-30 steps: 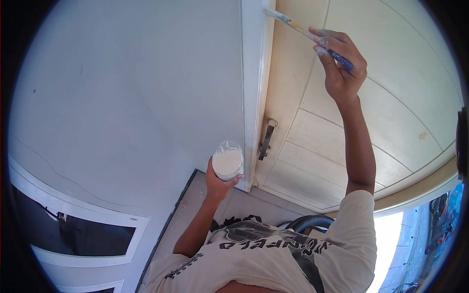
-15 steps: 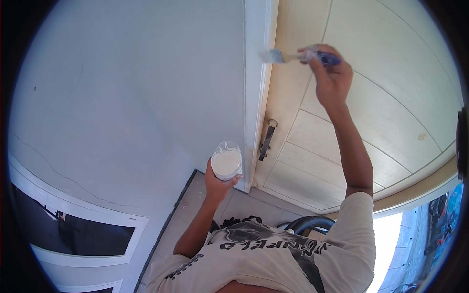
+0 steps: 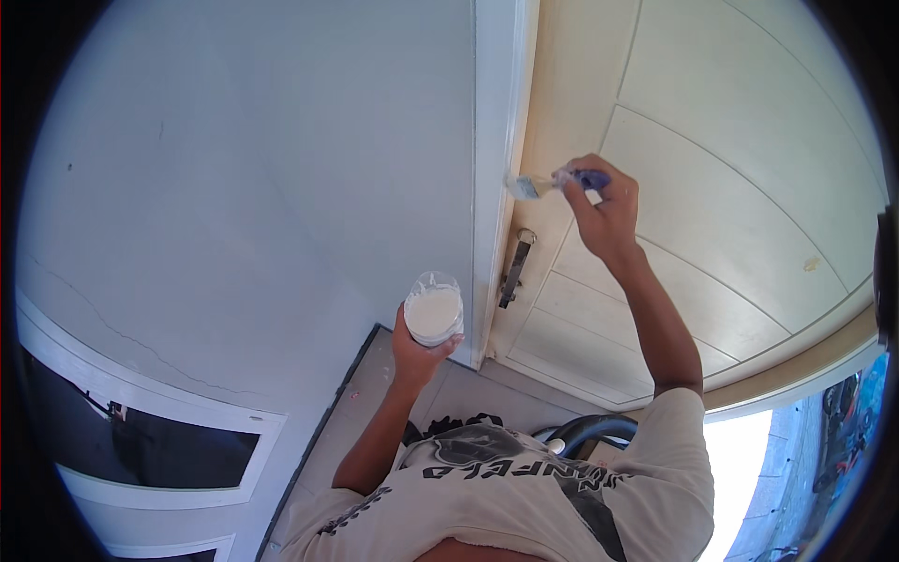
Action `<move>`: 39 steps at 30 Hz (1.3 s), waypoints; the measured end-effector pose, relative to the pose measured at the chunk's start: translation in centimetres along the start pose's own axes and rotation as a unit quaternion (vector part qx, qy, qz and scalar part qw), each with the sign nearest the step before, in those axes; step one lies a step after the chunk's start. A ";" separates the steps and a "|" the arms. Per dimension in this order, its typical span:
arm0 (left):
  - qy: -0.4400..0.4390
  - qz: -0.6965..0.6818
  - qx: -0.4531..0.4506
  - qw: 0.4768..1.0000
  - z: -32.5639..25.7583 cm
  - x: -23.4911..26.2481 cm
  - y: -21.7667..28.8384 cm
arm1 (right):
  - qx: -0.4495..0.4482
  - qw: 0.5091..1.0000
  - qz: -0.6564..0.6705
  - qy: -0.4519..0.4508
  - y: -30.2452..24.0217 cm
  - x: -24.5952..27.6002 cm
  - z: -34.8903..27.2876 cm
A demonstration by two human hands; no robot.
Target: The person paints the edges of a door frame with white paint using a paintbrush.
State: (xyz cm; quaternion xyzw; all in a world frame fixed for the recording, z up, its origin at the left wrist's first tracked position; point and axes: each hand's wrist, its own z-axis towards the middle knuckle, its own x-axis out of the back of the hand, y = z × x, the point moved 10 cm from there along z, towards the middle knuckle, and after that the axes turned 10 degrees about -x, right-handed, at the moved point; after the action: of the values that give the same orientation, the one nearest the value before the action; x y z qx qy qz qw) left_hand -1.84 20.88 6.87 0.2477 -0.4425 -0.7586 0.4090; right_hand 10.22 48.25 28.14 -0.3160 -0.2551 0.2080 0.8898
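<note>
Here, the right hand (image 3: 606,208) pinches the brush (image 3: 529,187) at the white frame (image 3: 493,234); a stray stroke could smear the door (image 3: 716,183), right. Nearer, the left hand (image 3: 416,361) grasps the cup (image 3: 436,281); tilting might spill paint (image 3: 434,311).

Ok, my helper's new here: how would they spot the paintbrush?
Find the cream door, right of the white frame. Above the dark door handle in view, the right hand holds the paintbrush. Its pale bristles and blue grip end set it apart from that handle.
</note>
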 end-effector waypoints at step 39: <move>0.003 -0.012 -0.002 1.000 -0.1 0.0 0.5 | 0.077 0.988 0.010 -0.132 -4.0 0.7 4.0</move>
State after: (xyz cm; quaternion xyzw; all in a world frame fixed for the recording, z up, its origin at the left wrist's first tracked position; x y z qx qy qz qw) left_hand -1.51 20.68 7.26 0.2542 -0.4371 -0.7635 0.4018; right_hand 9.28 47.56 33.75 -0.2188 -0.3505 0.2762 0.8678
